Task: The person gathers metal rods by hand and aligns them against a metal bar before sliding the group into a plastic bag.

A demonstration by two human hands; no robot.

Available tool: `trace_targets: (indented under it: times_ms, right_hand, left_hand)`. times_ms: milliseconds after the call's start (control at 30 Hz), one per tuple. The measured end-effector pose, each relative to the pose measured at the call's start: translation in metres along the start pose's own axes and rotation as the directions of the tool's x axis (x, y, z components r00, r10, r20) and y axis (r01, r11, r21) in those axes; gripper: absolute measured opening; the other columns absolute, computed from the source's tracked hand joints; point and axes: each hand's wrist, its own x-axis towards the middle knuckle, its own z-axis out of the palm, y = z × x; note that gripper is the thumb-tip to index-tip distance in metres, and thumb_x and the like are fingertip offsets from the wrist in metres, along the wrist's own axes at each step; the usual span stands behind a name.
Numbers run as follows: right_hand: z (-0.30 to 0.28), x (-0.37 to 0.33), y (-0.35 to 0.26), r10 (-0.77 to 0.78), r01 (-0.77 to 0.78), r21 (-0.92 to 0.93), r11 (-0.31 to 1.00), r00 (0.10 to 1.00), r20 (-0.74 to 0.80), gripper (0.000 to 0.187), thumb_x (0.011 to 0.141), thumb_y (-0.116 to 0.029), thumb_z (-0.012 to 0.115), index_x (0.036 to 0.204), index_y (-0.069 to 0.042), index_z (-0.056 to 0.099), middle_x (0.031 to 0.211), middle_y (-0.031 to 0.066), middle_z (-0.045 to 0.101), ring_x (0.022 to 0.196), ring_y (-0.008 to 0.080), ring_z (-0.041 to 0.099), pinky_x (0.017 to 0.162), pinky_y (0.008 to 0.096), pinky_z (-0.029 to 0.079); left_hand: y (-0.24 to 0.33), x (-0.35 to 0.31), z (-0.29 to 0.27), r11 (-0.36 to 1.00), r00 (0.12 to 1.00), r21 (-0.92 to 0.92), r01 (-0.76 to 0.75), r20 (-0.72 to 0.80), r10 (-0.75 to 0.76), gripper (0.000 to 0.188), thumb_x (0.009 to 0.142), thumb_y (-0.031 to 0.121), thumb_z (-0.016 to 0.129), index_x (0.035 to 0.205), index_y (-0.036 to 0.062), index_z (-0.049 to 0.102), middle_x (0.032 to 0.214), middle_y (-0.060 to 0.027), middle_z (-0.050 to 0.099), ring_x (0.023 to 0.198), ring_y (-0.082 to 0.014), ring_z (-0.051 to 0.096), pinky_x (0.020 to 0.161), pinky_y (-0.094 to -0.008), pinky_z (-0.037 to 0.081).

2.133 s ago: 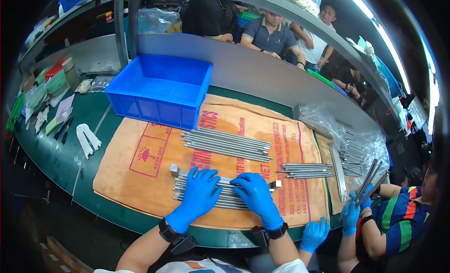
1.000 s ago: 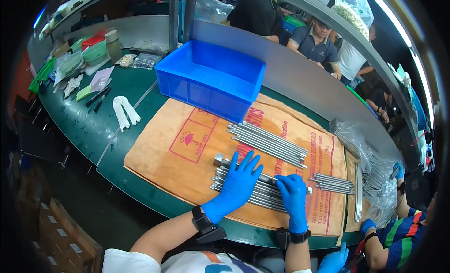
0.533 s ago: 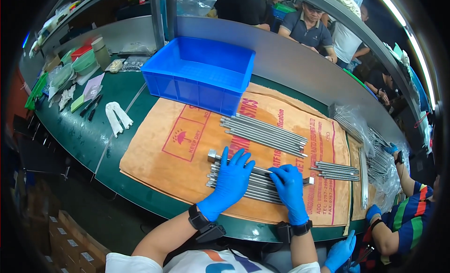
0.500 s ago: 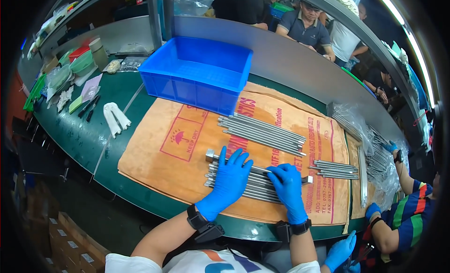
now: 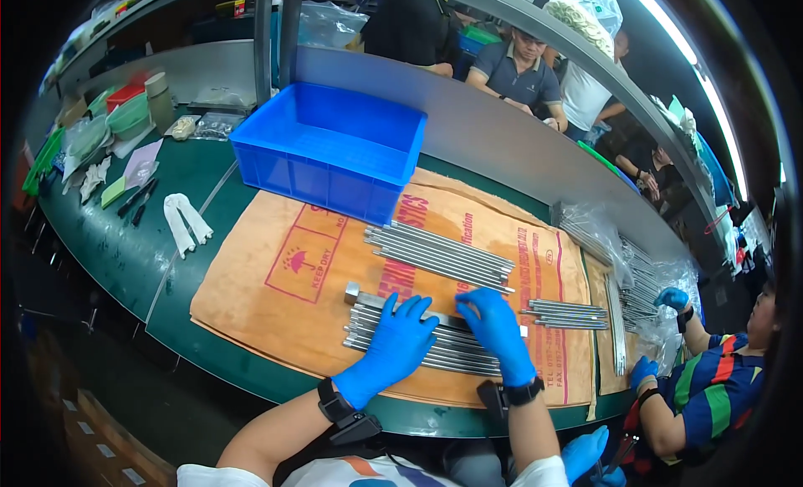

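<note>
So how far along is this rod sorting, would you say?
Seemingly midway. One row of metal rods already lies neatly aligned on the brown sack. The left hand and right hand press flat on a nearer bunch. A small bundle and more rods in plastic wrap remain; the blue bin looks empty.

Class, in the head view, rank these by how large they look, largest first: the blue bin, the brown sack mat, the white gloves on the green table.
1. brown sack mat, by far the widest.
2. blue bin.
3. white gloves, clearly the smallest.
</note>
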Motion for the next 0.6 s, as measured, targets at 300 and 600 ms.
trace_targets:
  times_ms: [300,600]
  right_hand:
    - [0.005,0.027,0.043,0.075,-0.031,-0.275,0.961,0.986,0.150,0.019,0.079,-0.017,0.071,0.096,-0.008,0.067,0.088,0.0121,0.064,0.089,0.0314,0.061,0.077,0.0417,0.050]
    - [0.007,0.030,0.038,0.109,-0.070,-0.224,0.972,0.979,0.170,0.017,0.080,-0.016,0.071,0.095,-0.007,0.067,0.087,0.0164,0.065,0.087,0.0323,0.062,0.075,0.0418,0.050]
  left_hand:
    - [0.002,0.005,-0.003,1.000,0.998,-0.005,-0.023,0.059,0.023,0.026,0.085,0.025,0.067,0.105,0.0076,0.065,0.130,-0.0153,0.052,0.126,-0.0328,0.045,0.110,-0.0551,0.025]
    - [0.001,-0.001,0.001,0.997,1.000,-0.074,-0.018,-0.022,0.016,0.026,0.083,0.023,0.068,0.102,0.0046,0.064,0.129,-0.0154,0.053,0.125,-0.0341,0.046,0.111,-0.0549,0.025]
